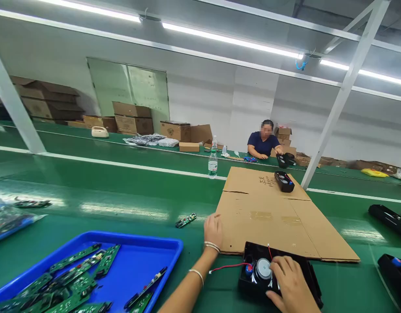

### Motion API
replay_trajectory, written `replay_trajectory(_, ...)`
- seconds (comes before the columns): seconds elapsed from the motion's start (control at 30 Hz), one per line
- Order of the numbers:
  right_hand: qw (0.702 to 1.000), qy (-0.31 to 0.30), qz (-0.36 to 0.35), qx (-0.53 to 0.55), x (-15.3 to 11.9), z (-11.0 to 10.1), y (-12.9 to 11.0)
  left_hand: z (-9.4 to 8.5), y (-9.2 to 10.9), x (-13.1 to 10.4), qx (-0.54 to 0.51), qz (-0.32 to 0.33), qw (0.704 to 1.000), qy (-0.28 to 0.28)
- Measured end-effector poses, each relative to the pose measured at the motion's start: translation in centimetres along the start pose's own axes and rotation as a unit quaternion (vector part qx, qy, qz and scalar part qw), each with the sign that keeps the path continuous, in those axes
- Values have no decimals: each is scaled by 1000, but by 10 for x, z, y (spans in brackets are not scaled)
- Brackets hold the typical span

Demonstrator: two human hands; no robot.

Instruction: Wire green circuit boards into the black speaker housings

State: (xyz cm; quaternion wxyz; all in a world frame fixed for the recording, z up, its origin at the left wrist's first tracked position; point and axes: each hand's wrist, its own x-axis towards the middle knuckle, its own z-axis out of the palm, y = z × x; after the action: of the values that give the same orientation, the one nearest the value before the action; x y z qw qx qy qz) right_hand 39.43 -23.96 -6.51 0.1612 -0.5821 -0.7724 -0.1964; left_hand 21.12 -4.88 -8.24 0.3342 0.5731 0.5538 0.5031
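My left hand [213,230] is at the left edge of a flat cardboard sheet [239,226], its fingers curled together; what they hold, if anything, is hidden. A small green circuit board [185,220] lies on the green surface just left of it. My right hand [290,280] rests over a black speaker housing [305,265], thumb and fingers apart, touching its inside. In the housing sits a round silver speaker [263,268] beside a blue part [249,269]. One red wire [229,266] runs out leftward to a white plug; another stands up behind the speaker.
A blue tray [128,238] with several circuit boards stands at front left. A second housing [284,181] lies on the cardboard's far end. A water bottle [212,165] stands behind. Black housings [389,221] lie at right. Across the line a person [262,141] handles a black part.
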Motion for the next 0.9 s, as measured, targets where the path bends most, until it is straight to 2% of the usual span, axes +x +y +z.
replay_trajectory(0.07, 998, 28, -57, 19, 20, -3, -22, -14, 2, 24, 58, -18, 998, 24)
replay_trajectory(0.17, 989, 49, -135, 36, 44, 15, -60, -36, 3, 49, 133, -67, 988, 45)
replay_trajectory(0.27, 985, 73, -126, 89, 57, 35, -80, -58, 5, 61, 190, -120, 974, 27)
replay_trajectory(0.37, 960, 75, -58, 265, 61, 24, -73, -71, 13, 64, 221, -130, 966, -18)
replay_trajectory(0.43, 903, 56, 46, 423, 64, 7, -59, -71, 23, 63, 229, -114, 965, -55)
replay_trajectory(0.5, 809, 47, 160, 564, 67, -6, -46, -65, 35, 55, 223, -82, 967, -95)
replay_trajectory(0.57, 716, 76, 240, 651, 71, -10, -39, -58, 49, 39, 202, -38, 969, -138)
replay_trajectory(0.6, 683, 97, 263, 675, 72, -9, -37, -55, 56, 28, 185, -15, 969, -161)
replay_trajectory(0.67, 652, 129, 281, 692, 73, -5, -36, -52, 69, 2, 146, 21, 967, -209)
replay_trajectory(0.7, 650, 135, 283, 693, 73, -3, -36, -53, 75, -12, 126, 34, 963, -234)
replay_trajectory(0.77, 663, 127, 277, 684, 72, -2, -36, -57, 85, -37, 95, 57, 956, -273)
replay_trajectory(0.83, 694, 103, 266, 660, 71, -5, -36, -62, 94, -55, 56, 70, 951, -295)
replay_trajectory(0.9, 739, 79, 252, 620, 71, -12, -37, -64, 102, -66, -25, 56, 949, -310)
